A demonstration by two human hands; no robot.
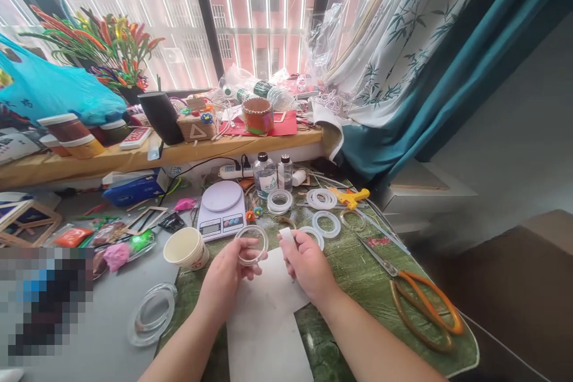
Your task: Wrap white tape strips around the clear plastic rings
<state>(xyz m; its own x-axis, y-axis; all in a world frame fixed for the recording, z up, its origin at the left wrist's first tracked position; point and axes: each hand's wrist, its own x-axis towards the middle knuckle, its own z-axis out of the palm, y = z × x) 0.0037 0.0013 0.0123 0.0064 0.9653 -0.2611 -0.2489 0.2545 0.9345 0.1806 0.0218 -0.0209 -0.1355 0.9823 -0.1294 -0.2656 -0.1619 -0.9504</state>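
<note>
My left hand (pixel 228 268) grips a clear round ring (pixel 251 261) by its left edge, held upright above white paper (pixel 264 334). Pinched in my right hand (pixel 308 262) is a small white piece (pixel 287 236), a short gap to the right of the ring. The paper lies on the green mat below both hands. Just behind my right hand, a translucent ring (pixel 317 235) is partly hidden. More rings lie beyond, among them a translucent one (pixel 326 224) and a stack (pixel 280 202).
Orange-handled scissors (pixel 425 304) lie open at the right, near a yellow glue gun (pixel 351 197). A white scale (pixel 221 209), paper cups (pixel 185 249) and clear bottles (pixel 265 176) stand behind. Large clear rings (pixel 152 314) rest at left. A wooden shelf (pixel 224 146) runs along the window.
</note>
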